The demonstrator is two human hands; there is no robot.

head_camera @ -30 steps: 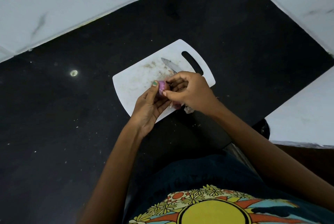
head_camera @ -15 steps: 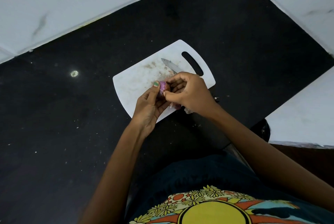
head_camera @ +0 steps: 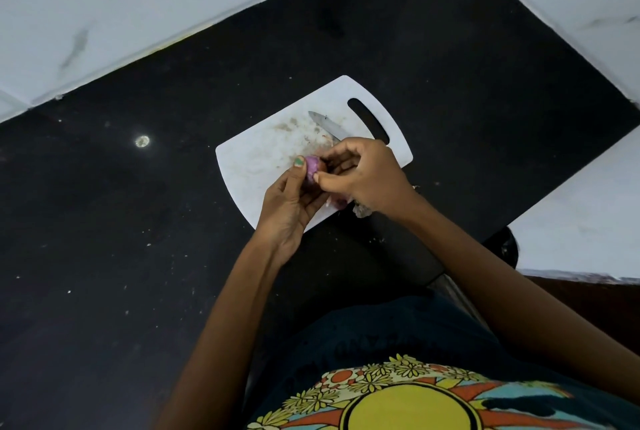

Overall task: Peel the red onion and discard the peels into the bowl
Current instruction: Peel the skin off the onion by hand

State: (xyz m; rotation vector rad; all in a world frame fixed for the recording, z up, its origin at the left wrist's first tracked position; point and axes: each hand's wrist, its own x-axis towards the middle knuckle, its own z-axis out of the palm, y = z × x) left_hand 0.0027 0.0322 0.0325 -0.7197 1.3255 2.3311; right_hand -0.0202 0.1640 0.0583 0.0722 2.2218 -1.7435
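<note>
Gripping red onion in left hand above cutting board; right hand pinching peel. Risking dropped scraps near knife, bowl being unseen.

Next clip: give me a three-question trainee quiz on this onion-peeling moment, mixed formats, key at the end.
1. True or false: the knife lies on the white cutting board.
2. Which hand cradles the red onion? A) left hand B) right hand
3. Fill in: the countertop is ____ in colour.

Key: 1 true. 2 A; the right hand pinches at the onion's skin. 3 black.
</note>
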